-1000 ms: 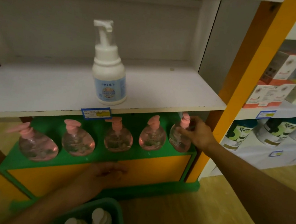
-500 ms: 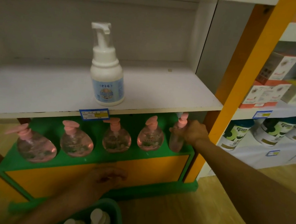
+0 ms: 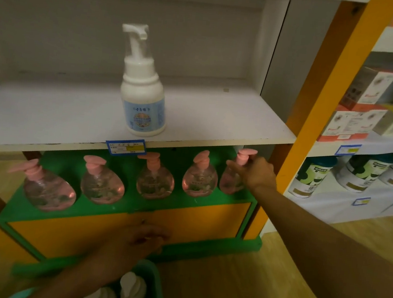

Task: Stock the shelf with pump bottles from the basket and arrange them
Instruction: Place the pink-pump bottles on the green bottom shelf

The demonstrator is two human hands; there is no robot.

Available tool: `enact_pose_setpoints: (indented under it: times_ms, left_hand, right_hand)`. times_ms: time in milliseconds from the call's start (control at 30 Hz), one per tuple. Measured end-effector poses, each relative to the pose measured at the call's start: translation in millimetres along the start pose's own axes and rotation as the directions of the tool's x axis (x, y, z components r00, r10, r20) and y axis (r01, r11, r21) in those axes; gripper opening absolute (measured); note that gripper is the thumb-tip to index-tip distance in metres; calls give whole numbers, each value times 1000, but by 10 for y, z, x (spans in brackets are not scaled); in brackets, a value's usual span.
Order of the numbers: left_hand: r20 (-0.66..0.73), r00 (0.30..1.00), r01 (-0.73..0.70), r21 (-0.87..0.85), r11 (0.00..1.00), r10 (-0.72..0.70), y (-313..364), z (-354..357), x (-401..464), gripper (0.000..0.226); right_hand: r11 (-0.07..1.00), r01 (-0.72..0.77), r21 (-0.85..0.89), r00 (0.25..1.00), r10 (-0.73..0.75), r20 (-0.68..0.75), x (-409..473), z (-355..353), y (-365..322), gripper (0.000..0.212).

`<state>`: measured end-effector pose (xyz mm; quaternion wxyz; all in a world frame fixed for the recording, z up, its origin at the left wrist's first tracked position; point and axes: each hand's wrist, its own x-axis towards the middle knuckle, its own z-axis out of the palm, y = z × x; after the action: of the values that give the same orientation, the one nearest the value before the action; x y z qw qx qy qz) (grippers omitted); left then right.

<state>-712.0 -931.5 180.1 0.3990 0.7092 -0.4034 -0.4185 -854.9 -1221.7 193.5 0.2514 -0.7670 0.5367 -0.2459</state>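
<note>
Several clear pink pump bottles stand in a row on the green lower shelf (image 3: 136, 208). My right hand (image 3: 254, 173) grips the rightmost pink bottle (image 3: 232, 181) just below its pump head. To its left stand another pink bottle (image 3: 199, 177) and a third (image 3: 154, 178). My left hand (image 3: 143, 240) hovers low in front of the orange panel, fingers loosely curled, holding nothing. Below it a green basket (image 3: 156, 280) holds white pump bottles (image 3: 131, 287). One white pump bottle (image 3: 143, 87) stands upright on the white upper shelf (image 3: 48, 114).
An orange upright post (image 3: 327, 90) bounds the shelf on the right. Beyond it, boxes (image 3: 359, 110) and canisters (image 3: 314, 175) fill the neighbouring shelves. Blue price tags (image 3: 126, 146) hang on shelf edges. The floor is light wood.
My right hand has turned the rightmost pink bottle so it shows edge-on, and has slid to its right side. The left hand has barely moved.
</note>
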Motion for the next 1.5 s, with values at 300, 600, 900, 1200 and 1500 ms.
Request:
enact_pose_setpoints:
  times_ms: [300,600,900,1200,1500]
  left_hand:
    - [-44,999,19,-107,994,-24,-34,-8,-17,20]
    - [-127,989,-98,-178,979,76,304,-224,-205,22]
    - [-269,958,-154,-177,972,103,245,-546,-672,23]
    - [-207,961,204,87,975,-183,-1253,-464,-1210,27]
    - [-150,919,389,511,766,-366,-1967,18,-940,52]
  right_hand:
    - [999,-38,-23,999,38,-16,-46,132,-19,62]
    - [948,111,299,993,-114,-7,-705,-113,-207,23]
    - [879,283,384,766,-448,461,-1634,165,-1019,13]
    - [978,119,173,660,-208,722,-2682,1434,-607,28]
    - [995,17,-102,624,69,778,-2937,1789,-148,43]
